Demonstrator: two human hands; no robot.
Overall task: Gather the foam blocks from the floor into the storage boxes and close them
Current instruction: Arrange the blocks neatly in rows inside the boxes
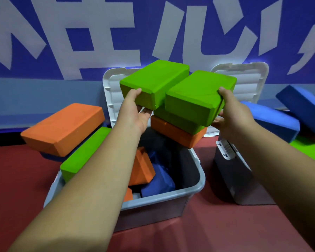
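My left hand (137,110) grips the near end of a green foam block (153,79), thumb on top and fingers under it. My right hand (231,113) grips a second green block (198,95) the same way. Both blocks are held side by side above the open grey storage box (164,200). Under them a third green block (178,120) lies on an orange block (176,133) at the box's far rim. Orange (142,168) and blue (158,182) blocks lie inside the box. Its white lid (111,93) stands open behind.
An orange block (62,128) and a green block (84,153) rest at the box's left edge. A second grey box (231,171) with an open white lid (247,79) stands at right. Blue blocks (273,120) and a green one (309,148) lie on the red floor further right.
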